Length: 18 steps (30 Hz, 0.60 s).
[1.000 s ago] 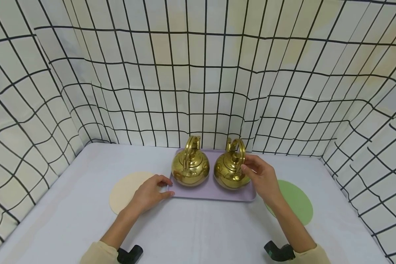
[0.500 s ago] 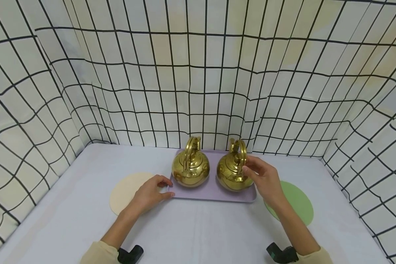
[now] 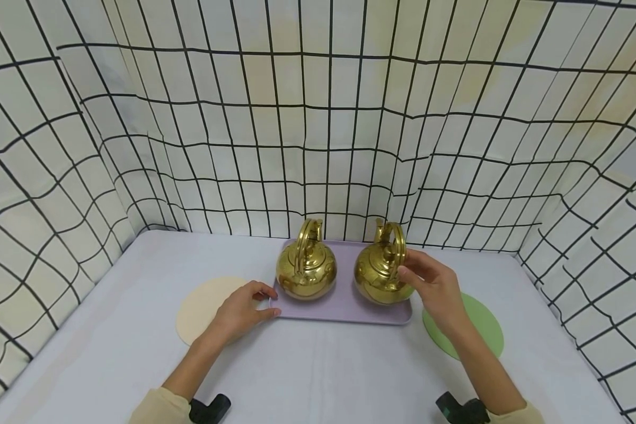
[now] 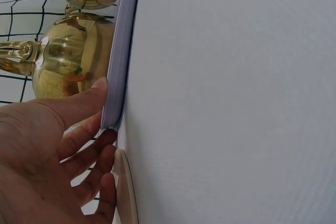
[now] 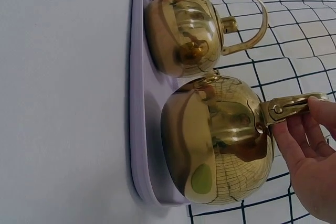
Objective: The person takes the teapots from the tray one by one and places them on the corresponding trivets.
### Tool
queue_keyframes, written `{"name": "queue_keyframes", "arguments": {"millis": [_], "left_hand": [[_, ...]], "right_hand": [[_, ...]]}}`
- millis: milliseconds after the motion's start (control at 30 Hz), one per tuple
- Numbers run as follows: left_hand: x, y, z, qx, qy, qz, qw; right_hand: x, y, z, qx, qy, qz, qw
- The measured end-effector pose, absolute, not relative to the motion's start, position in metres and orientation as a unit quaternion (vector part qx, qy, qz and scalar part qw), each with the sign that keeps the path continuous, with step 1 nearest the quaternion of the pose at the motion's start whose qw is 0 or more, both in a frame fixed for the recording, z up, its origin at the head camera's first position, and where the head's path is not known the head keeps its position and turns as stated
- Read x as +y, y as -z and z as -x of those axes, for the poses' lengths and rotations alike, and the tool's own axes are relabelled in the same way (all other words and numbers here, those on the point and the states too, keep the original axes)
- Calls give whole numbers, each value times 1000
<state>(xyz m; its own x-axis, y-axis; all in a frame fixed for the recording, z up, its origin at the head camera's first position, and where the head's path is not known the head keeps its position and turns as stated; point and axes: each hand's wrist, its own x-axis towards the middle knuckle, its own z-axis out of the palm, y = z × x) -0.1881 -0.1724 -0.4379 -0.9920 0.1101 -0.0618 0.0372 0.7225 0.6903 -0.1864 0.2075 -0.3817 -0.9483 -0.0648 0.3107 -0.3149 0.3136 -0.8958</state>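
Observation:
Two shiny gold teapots with arched top handles are at a lilac tray (image 3: pixel 328 311). My right hand (image 3: pixel 437 288) pinches the handle of the right teapot (image 3: pixel 377 277) between thumb and fingers. In the right wrist view a strip of tray floor shows beneath this teapot (image 5: pixel 220 145), which seems slightly raised. The left teapot (image 3: pixel 306 272) stands upright on the tray's left half, apart from both hands. My left hand (image 3: pixel 242 309) holds the tray's left end, its thumb on the near corner and its fingers at the side, as the left wrist view shows.
A cream round mat (image 3: pixel 198 306) lies left of the tray, partly under my left hand. On the right, a green round mat (image 3: pixel 479 330) lies partly behind my right forearm. Black-gridded white cloth walls (image 3: pixel 318 126) surround the white table's (image 3: pixel 318 377) back and sides.
My right hand has shifted to the right with the right teapot, widening the space between the two teapots. The left hand, tray and left teapot stay put.

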Motion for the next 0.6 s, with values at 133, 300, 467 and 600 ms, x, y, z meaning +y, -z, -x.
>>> {"name": "queue_keyframes", "arguments": {"millis": [133,300,467,600], "left_hand": [[-172,438,188,927,-371,-40,48],[-172,437,188,927,-370,-44,45],[-172,437,188,927,-370,-42,47],[-172,437,187,927,-370,-39,49]], "right_hand": [[211,379,184,-801,-575,-120,116],[214,377,182,-801,-576,-112,118],[217,375,179,-804,-575,-100,111],[219,373,176,-805,-577,-93,107]]}}
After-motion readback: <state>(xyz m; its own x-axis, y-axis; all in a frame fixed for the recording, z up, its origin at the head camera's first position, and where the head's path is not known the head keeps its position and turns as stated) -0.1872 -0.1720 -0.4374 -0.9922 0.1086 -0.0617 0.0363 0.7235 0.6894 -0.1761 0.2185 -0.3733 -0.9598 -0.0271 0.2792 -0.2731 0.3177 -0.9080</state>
